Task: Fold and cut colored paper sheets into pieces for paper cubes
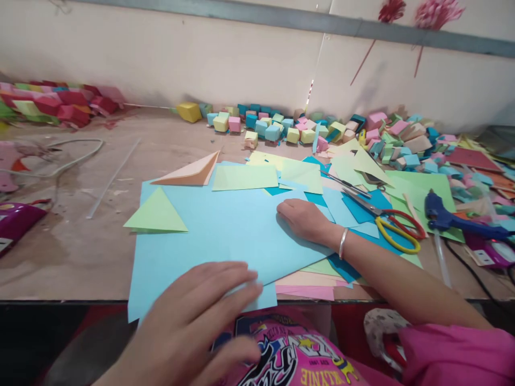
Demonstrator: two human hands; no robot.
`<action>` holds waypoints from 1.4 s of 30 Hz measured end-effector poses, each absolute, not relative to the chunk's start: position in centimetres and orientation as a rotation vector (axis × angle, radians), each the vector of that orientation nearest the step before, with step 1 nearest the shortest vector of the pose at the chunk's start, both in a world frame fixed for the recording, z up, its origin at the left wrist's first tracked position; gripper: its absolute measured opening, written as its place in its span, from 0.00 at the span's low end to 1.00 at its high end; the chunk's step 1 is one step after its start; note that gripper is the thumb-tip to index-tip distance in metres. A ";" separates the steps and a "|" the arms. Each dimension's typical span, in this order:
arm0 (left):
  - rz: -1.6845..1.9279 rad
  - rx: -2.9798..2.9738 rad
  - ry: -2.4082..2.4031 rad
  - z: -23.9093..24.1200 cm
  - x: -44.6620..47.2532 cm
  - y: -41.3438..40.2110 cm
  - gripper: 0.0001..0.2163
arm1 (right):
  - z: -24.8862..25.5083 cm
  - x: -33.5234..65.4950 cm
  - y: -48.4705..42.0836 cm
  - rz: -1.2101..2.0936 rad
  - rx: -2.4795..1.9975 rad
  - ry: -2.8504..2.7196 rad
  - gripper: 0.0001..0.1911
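A large light blue paper sheet (217,225) lies on the wooden table, its near edge hanging over the table's front. My left hand (193,321) rests on that near edge with fingers stretched flat, pressing the paper down. My right hand (303,217) lies on the sheet's right side, fingers curled against the paper, a silver bangle on the wrist. A folded green triangle (157,213) and a peach folded triangle (192,171) sit on the sheet's far left part.
Red and yellow scissors (388,222) and a blue glue gun (454,220) lie to the right on loose coloured sheets. Several small paper cubes (273,128) line the back wall. Red paper pieces (60,102) pile at the far left. A white cable (68,161) curls on the left.
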State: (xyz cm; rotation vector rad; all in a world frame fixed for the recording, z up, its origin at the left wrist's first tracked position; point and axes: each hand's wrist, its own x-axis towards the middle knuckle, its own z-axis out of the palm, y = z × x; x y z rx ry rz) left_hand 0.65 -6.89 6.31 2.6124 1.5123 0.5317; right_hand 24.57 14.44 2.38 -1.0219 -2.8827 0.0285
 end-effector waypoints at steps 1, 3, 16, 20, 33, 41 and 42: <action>0.488 2.661 1.469 6.3 1.4 -5.3 0.23 | 2.3 24.7 14.4 0.035 -1.013 -2.878 0.11; 0.412 2.744 1.440 5.7 2.4 -2.9 0.22 | 2.3 24.8 14.4 0.051 -1.014 -2.868 0.11; 0.128 2.638 1.602 4.7 3.5 -2.0 0.19 | 5.7 24.7 11.3 0.031 -0.909 -2.974 0.19; 0.078 2.620 1.593 4.6 3.7 -2.1 0.17 | 6.1 24.5 7.1 -0.147 -0.608 -3.035 0.19; 0.465 2.558 1.683 3.5 1.9 -3.6 0.36 | 4.4 25.2 2.4 -0.524 -0.383 -2.895 0.16; 0.475 2.604 1.754 0.4 -1.7 -5.1 0.32 | 14.2 26.0 9.2 -0.486 -0.826 -2.540 0.08; 0.462 2.612 1.745 0.2 -2.0 -5.2 0.29 | 15.9 25.8 10.8 -0.581 -0.903 -2.453 0.08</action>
